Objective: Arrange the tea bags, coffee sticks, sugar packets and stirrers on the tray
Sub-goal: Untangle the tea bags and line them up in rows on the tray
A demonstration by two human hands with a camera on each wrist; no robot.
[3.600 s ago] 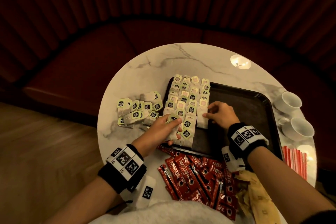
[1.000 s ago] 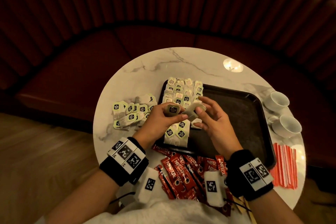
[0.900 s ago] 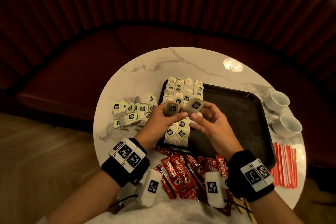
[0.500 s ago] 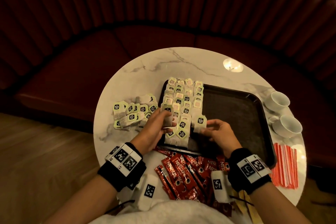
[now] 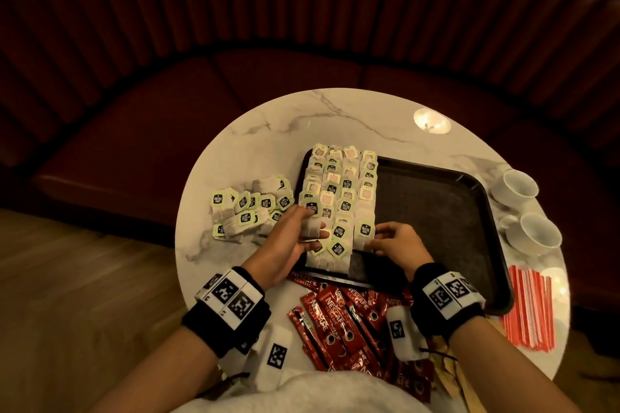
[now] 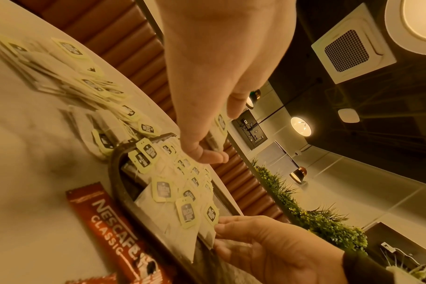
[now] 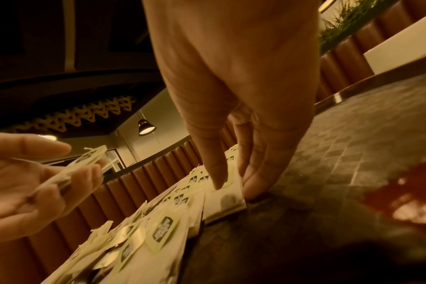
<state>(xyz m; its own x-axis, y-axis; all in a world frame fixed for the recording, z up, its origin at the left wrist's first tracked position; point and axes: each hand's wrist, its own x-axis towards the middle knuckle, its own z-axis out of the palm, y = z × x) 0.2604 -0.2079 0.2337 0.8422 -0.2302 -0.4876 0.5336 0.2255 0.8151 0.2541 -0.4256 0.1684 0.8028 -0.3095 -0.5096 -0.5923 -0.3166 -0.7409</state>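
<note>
My left hand (image 5: pixel 288 245) pinches a tea bag (image 5: pixel 310 223) above the tray (image 5: pixel 436 211); my right hand (image 5: pixel 396 245) presses another flat just beside. They look light and limp, so I'd grip mid-pouch, not the tag.

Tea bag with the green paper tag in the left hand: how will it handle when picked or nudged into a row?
Probably very light and floppy: the white tea bag with green paper tag sags between the left hand fingers. Likely to slide rather than roll, lying flat like the rows on the dark tray. Its loose tag may snag neighbours.
</note>
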